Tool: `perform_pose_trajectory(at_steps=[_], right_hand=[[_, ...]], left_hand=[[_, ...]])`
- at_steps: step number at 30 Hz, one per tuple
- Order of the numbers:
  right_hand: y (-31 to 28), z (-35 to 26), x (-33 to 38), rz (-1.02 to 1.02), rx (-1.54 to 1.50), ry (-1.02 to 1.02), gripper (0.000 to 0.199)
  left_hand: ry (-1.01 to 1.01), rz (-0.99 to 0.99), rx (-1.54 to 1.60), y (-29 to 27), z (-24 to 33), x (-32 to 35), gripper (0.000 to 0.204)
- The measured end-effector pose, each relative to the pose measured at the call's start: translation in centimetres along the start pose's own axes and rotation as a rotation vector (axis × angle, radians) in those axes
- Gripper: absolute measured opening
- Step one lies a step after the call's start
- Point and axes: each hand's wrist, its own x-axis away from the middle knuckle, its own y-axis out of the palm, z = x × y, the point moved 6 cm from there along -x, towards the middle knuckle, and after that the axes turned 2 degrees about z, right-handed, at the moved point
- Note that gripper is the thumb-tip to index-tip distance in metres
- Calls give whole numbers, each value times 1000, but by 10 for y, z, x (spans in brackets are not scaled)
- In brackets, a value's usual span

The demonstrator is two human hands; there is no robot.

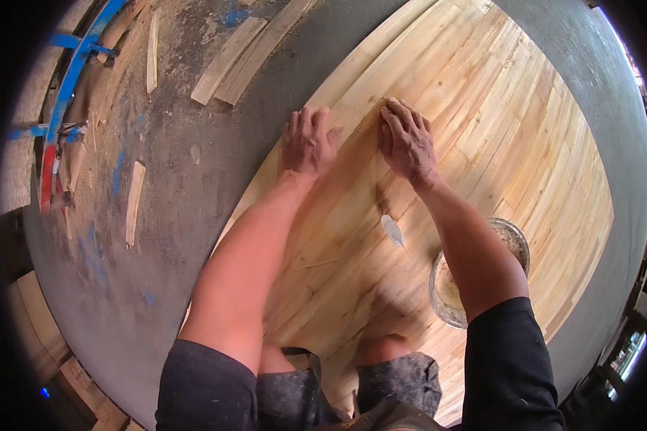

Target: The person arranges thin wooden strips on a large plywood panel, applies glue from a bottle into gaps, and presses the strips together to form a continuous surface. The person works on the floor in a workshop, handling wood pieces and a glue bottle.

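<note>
Both my hands are over a large pale wooden panel [510, 136] built of many narrow strips. My left hand [309, 142] rests near its left edge, fingers pointing away and thumb held out to the side, with nothing seen in it. To its right, my right hand [408, 141] is closed, its fingers bent together and pressed down on the panel. Whatever lies under those fingers is hidden. A small whitish, translucent piece with a pointed tip [392, 230] lies on the wood between my forearms. Partly behind my right forearm sits a round, stained bowl [444, 309].
The panel lies on a grey floor [194, 194] marked with dust and blue paint. Loose wood strips [231, 61] and a short offcut [134, 203] are scattered to the left. A blue and red metal frame [68, 86] stands at the far left. Stacked timber [39, 316] borders the lower left.
</note>
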Motion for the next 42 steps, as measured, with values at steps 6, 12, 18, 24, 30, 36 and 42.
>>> perform_pose_trajectory(at_steps=[6, 12, 18, 24, 30, 36, 42], right_hand=[[-1, -1, -6, 38, -22, 8, 33], [6, 10, 1, 26, 2, 7, 34], [14, 10, 1, 58, 25, -47, 31], [18, 13, 8, 21, 96, -84, 32], [23, 12, -2, -23, 121, -114, 36], [-118, -9, -4, -140, -219, 397, 31], [-271, -10, 167, -285, 204, 809, 19]], left_hand=[[-28, -16, 31, -8, -4, 0, 43], [1, 5, 89, 0, -8, 1, 51], [141, -130, 166, -65, -50, 94, 77], [172, -199, 92, -94, -97, 187, 84], [139, -174, 70, -91, -95, 186, 81], [129, -178, 106, -92, -95, 182, 81], [144, -151, 120, -83, -93, 183, 76]])
